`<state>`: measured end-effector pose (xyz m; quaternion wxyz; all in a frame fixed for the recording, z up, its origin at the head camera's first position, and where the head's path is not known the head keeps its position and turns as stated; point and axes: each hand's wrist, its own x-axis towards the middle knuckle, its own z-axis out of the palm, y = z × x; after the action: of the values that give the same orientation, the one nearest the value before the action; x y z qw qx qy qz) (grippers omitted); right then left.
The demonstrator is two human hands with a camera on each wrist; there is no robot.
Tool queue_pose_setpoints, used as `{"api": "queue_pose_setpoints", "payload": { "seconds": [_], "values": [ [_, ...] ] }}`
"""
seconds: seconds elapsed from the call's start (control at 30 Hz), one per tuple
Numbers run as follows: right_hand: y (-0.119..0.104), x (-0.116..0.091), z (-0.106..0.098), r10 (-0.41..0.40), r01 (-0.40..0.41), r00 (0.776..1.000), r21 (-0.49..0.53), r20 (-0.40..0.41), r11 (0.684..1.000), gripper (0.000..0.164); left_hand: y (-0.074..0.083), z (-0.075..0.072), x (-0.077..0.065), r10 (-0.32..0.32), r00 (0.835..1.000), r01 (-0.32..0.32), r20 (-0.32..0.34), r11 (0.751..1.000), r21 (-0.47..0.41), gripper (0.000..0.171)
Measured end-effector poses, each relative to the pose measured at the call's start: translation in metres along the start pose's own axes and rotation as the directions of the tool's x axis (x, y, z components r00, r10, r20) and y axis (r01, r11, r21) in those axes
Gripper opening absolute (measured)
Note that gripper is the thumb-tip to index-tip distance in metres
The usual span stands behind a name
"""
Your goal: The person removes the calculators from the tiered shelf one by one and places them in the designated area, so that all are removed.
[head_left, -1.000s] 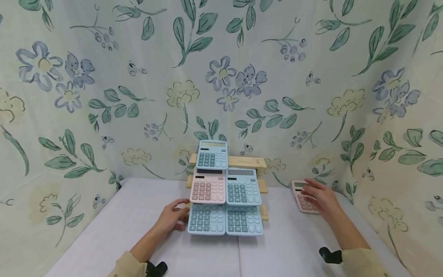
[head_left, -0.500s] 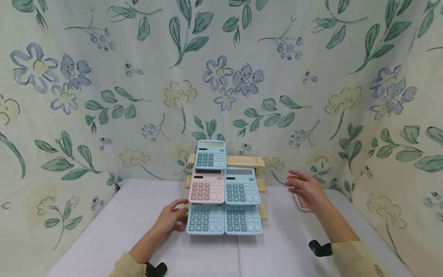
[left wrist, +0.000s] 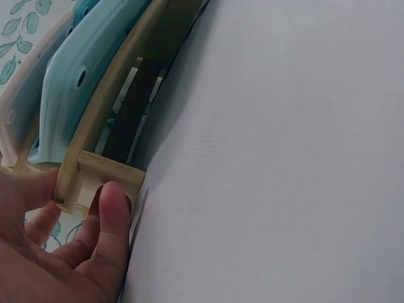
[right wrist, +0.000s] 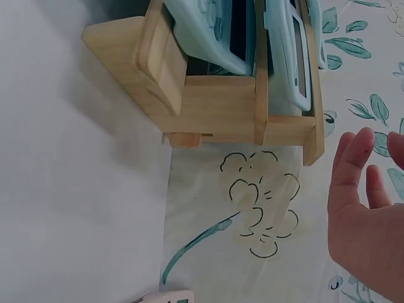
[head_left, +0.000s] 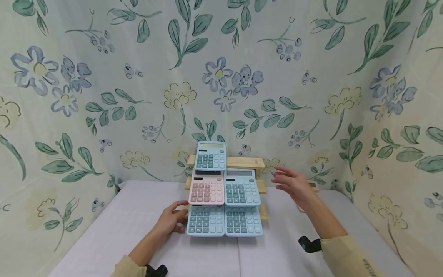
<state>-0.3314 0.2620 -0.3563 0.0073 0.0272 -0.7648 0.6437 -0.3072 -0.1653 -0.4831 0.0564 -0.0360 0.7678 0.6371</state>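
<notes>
A wooden tiered rack (head_left: 245, 162) holds several calculators facing front. Its top tier bears one blue calculator (head_left: 210, 156) at left. On the middle tier, a pink calculator (head_left: 207, 188) sits beside a blue calculator (head_left: 243, 187). Two more, a left blue calculator (head_left: 205, 221) and a right blue calculator (head_left: 243, 221), fill the bottom tier. My left hand (head_left: 171, 220) grips the rack's lower left end, thumb and fingers around the wood in the left wrist view. My right hand (head_left: 293, 186) hangs in the air right of the rack, fingers extended, holding nothing.
Another pink calculator (head_left: 313, 184) lies on the table at right, mostly hidden behind my right hand and forearm. A white cloth covers the table (head_left: 138, 204). Floral fabric (head_left: 145, 77) hangs close behind the rack and along the sides.
My right hand has moved left, away from over the pink calculator on the table, toward the rack. My left hand and the calculators on the rack stay in place.
</notes>
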Motion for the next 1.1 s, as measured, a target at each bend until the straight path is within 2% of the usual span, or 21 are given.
{"api": "queue_pose_setpoints", "payload": {
  "seconds": [0.43, 0.67, 0.9, 1.1],
  "values": [
    [-0.015, 0.01, 0.04, -0.021, 0.018, 0.999, 0.063, 0.048, 0.998, 0.053, -0.001, 0.001, 0.002, 0.02, 1.0, -0.02, 0.005, 1.0, 0.001, 0.041],
    [-0.023, 0.012, 0.067, -0.021, 0.009, 0.994, 0.114, 0.105, 0.993, 0.053, -0.002, -0.002, 0.0, 0.009, 1.0, -0.009, -0.014, 1.0, 0.01, 0.042],
    [-0.035, 0.019, 0.09, -0.019, 0.004, 0.994, 0.142, 0.107, 0.99, 0.054, 0.002, -0.003, 0.001, 0.028, 1.0, -0.028, -0.011, 1.0, 0.011, 0.043],
    [-0.035, 0.023, 0.108, 0.021, -0.036, 0.996, 0.175, 0.089, 0.984, 0.051, -0.002, -0.002, 0.001, 0.009, 1.0, -0.009, 0.003, 1.0, 0.008, 0.045]
  ]
}}
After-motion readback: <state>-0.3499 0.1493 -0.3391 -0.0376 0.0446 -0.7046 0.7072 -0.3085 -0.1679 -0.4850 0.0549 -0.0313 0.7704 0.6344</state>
